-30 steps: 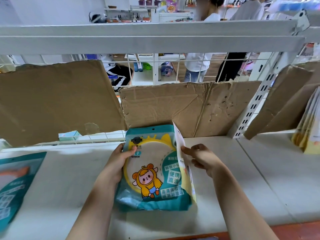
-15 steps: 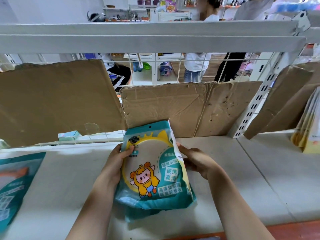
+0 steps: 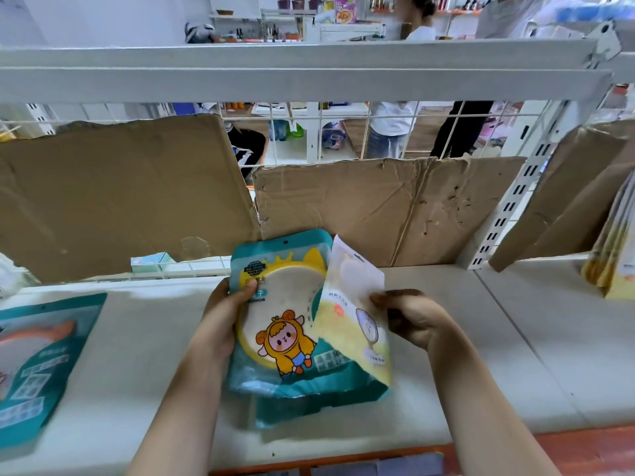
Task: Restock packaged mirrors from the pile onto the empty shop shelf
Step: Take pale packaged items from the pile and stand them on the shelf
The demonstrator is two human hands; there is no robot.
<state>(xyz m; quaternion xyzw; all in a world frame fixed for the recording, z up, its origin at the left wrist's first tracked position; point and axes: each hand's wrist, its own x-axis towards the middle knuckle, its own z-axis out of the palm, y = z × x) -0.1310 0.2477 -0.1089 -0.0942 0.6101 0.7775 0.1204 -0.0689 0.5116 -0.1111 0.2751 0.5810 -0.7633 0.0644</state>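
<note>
My left hand point(image 3: 223, 321) grips the teal mirror pack point(image 3: 278, 324), my right hand point(image 3: 415, 321) pinches the yellow pack point(image 3: 354, 321) — early going, I judge; the shelf point(image 3: 498, 355) looks mostly unfilled.

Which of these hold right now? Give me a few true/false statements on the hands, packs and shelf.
1. The left hand grips the teal pack by its left edge. True.
2. The right hand holds nothing. False: it pinches a yellow pack, tilted against the teal one.
3. A second teal pack lies flat on the shelf at far left. True.
4. The cardboard lies flat on the shelf. False: it stands upright against the wire grid at the back.
</note>
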